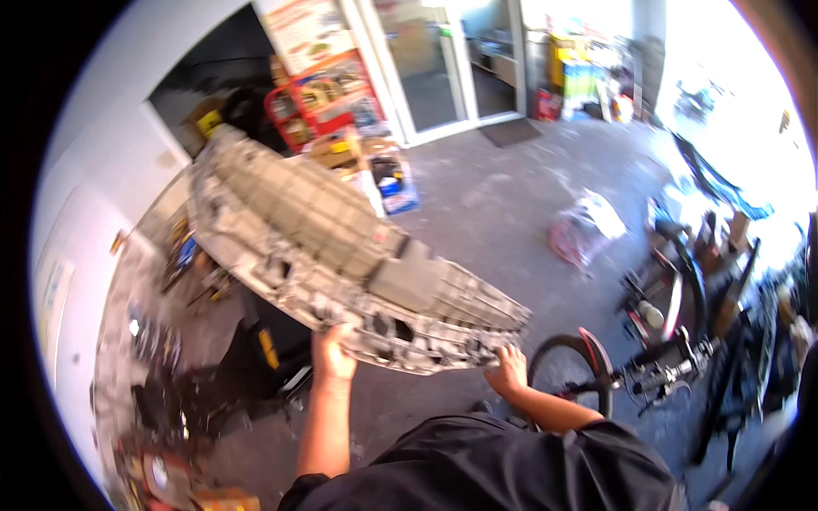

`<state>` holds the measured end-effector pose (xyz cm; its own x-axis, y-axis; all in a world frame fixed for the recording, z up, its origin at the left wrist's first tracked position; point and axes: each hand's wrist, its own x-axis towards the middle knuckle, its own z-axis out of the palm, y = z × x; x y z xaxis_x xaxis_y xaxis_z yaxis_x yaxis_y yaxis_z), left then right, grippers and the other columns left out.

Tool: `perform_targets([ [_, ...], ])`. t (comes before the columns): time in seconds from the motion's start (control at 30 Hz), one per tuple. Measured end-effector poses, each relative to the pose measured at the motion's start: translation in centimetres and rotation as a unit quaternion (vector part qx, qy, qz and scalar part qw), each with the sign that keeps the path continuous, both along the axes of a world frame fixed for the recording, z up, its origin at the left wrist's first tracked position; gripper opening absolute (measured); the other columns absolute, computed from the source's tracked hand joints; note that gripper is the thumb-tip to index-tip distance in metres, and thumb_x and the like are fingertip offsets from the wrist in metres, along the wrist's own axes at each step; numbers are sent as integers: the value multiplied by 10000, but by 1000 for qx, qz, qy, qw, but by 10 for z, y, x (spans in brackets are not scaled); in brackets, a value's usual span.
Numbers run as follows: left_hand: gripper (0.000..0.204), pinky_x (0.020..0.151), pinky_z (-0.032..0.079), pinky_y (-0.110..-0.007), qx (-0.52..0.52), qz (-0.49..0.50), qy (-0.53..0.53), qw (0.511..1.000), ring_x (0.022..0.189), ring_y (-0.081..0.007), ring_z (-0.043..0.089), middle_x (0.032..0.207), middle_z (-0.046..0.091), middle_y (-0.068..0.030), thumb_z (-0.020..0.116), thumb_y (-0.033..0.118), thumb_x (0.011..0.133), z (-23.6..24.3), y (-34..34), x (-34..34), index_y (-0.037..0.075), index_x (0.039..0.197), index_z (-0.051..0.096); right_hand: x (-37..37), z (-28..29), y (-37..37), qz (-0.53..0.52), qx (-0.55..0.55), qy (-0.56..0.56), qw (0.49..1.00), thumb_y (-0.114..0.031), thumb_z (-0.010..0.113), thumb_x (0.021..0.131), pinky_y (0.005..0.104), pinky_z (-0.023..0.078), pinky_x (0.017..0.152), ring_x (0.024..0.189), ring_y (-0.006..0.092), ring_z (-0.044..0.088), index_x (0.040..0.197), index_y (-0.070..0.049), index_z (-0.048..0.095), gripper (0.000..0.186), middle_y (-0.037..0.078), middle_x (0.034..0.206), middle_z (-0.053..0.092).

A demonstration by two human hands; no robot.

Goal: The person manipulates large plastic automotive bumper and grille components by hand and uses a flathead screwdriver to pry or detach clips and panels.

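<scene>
A large, dusty grey-beige ribbed panel (341, 230), which looks like a car's undertray, is held up at a slant in front of me. Its far end rises to the left, toward the doorway, and its near end points right. My left hand (335, 351) grips the lower edge near the middle, with the fingers partly hidden behind it. Close to the right end, my right hand (509, 370) has its fingers curled over the same edge. Holes and ribs run along the panel's lower side.
A bicycle (656, 366) stands close on my right, its front wheel beside the panel's end. A plastic bag (588, 228) lies on the floor ahead. Cluttered tools and a black case (264, 345) are at left. Boxes (341, 152) and a red display rack (328, 94) stand beyond the panel.
</scene>
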<state>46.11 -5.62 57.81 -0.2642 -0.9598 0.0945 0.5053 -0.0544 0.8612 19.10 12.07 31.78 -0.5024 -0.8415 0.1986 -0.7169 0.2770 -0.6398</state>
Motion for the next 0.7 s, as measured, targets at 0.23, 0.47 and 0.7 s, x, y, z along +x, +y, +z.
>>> perform_targets([
  [0.23,407,880,566,-394,38,18,-9,999,940,-248,670,1033,657,-85,630,-28,747,-13,-20,17,3,1152,612,9,4,88,-122,13,-123,985,-214,760,782,428,491,989,1164,349,577,1236,-55,566,518,175,1235,560],
  [0.47,214,747,580,-352,1,6,-43,999,828,-215,678,919,670,-39,671,25,781,-19,-47,22,45,994,660,-17,-25,114,-182,48,-108,976,-246,742,842,426,521,950,1135,352,615,1267,-67,553,499,168,1228,588],
  [0.7,669,1023,494,-416,24,-16,-57,998,1149,-259,597,1305,582,-109,603,-31,764,31,-136,-3,37,1417,476,-105,-35,71,-309,62,-116,942,-257,749,837,393,524,933,1081,306,636,1216,-60,584,458,140,1170,622],
])
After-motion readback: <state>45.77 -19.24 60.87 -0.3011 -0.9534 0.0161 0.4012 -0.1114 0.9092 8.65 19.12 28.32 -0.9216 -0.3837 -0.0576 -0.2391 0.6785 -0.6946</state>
